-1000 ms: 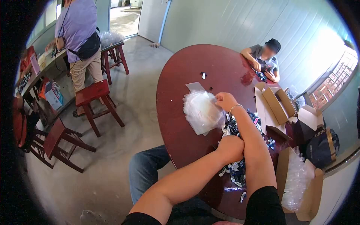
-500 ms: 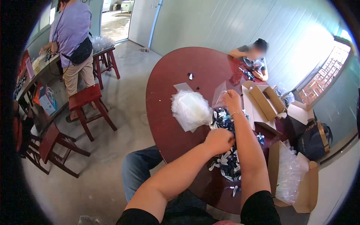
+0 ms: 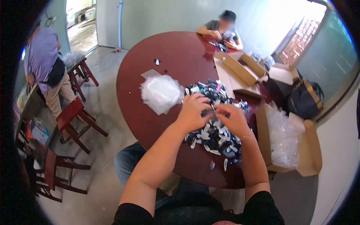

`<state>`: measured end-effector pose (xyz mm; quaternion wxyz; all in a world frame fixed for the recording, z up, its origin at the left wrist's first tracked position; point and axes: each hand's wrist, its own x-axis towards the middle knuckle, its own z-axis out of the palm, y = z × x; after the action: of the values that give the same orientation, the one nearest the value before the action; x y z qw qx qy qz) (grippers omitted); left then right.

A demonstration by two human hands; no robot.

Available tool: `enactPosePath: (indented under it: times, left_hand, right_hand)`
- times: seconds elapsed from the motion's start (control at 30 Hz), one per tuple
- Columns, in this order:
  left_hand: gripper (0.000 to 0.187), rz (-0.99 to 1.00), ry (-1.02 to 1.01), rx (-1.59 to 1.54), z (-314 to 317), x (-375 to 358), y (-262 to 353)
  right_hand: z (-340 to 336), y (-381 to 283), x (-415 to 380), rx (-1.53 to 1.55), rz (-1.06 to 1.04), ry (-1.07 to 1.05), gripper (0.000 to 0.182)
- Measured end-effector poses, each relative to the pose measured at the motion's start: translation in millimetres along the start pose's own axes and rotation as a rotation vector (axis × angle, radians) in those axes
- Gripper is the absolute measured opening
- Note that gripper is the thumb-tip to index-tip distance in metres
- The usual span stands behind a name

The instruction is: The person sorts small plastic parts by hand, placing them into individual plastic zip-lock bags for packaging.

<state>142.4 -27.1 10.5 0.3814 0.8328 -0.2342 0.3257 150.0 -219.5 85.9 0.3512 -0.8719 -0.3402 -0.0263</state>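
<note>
Over the loose pile of small dark and white clip-like pieces [image 3: 221,137] on the dark red table [image 3: 165,48], my two hands are close together. My left hand [image 3: 195,114] is curved, with its fingers and thumb apart and nothing clearly visible in it. The fingertips of my right hand [image 3: 233,120] are pinched at a small pale item between the hands, too small to make out. Left of the pile lies a stack of clear plastic bags [image 3: 161,92].
Opened cardboard boxes [image 3: 243,69] lie at the table's right; another box [image 3: 264,138] holds clear plastic bags. A person [image 3: 225,30] sits across the table. Another person [image 3: 47,62] stands at the left near red stools [image 3: 70,114].
The view has shifted right. My right hand has come down and in from the upper edge of the pile, where it held a clear bag. My left hand has moved up and its fingers have spread.
</note>
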Motion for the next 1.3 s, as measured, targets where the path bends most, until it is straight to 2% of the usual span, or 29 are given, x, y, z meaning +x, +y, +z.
enactPosePath:
  times: [0.03, 0.1, 0.13, 0.17, 0.23, 0.27, 0.33, 0.4, 0.43, 0.63, 0.73, 0.8, 0.87, 0.93, 1.0, 1.03, 1.1, 1.13, 1.2, 1.3]
  left_hand:
    - [0.013, 0.011, 0.047, 0.034, 1, -1, 2]
    - [0.010, -0.253, -0.067, -0.150, 2, -1, -1]
    - [0.013, -0.282, 0.045, -0.277, -3, 0, 8]
    - [0.013, -0.279, 0.019, -0.257, -4, 0, 11]
    - [0.015, -0.570, 0.096, -0.538, -6, 0, 14]
    - [0.017, -0.603, 0.082, -0.524, -9, 1, 14]
    - [0.016, -0.613, 0.078, -0.526, -10, 1, 6]
    - [0.014, -0.675, 0.125, -0.575, -10, 2, 10]
    - [0.014, -0.681, 0.108, -0.564, -8, 1, 9]
    - [0.011, -0.630, 0.181, -0.605, -10, 0, 9]
    - [0.010, -0.628, 0.151, -0.582, -8, -1, 6]
    - [0.010, -0.615, 0.120, -0.531, -7, -2, 8]
    - [0.009, -0.606, 0.091, -0.480, -7, -2, 11]
    - [0.009, -0.517, 0.086, -0.462, -6, -3, 14]
    - [0.007, -0.453, 0.060, -0.405, -6, -3, 14]
    - [0.006, -0.389, 0.033, -0.347, -7, -2, 15]
    - [0.004, -0.371, 0.023, -0.366, -8, -2, 20]
    - [0.004, -0.347, 0.024, -0.367, -9, -2, 20]
    - [0.005, -0.278, 0.051, -0.346, -7, -3, 18]
    - [0.006, -0.253, 0.061, -0.335, -5, -4, 15]
  right_hand:
    - [3, 6, -6, -0.013, -0.066, 0.157, 0.027]
    - [8, 20, -8, 0.178, -0.011, 0.347, 0.032]
    - [11, 24, -9, 0.294, 0.035, 0.451, 0.033]
    - [12, 31, -10, 0.324, 0.015, 0.467, 0.033]
    - [12, 39, -13, 0.379, 0.043, 0.436, 0.031]
    - [17, 41, -14, 0.439, 0.042, 0.465, 0.029]
    - [24, 43, -18, 0.387, 0.003, 0.510, 0.026]
    - [28, 41, -20, 0.143, -0.139, 0.550, 0.026]
    - [29, 37, -21, 0.024, -0.216, 0.574, 0.026]
    - [37, 26, -22, 0.007, -0.271, 0.627, 0.025]
    - [33, 21, -23, -0.062, -0.316, 0.614, 0.028]
    - [34, 13, -23, -0.104, -0.339, 0.691, 0.037]
    - [38, 16, -18, -0.059, -0.298, 0.735, 0.040]
    - [39, 18, -19, -0.013, -0.258, 0.773, 0.042]
    - [36, 20, -23, 0.096, -0.115, 0.572, 0.041]
    - [38, 21, -22, 0.157, -0.120, 0.562, 0.031]
    - [39, 27, -22, 0.058, -0.110, 0.438, 0.023]
    - [41, 27, -22, 0.053, -0.123, 0.443, 0.014]
    - [39, 27, -22, -0.012, -0.250, 0.458, 0.009]
    - [39, 26, -21, -0.012, -0.278, 0.503, 0.005]
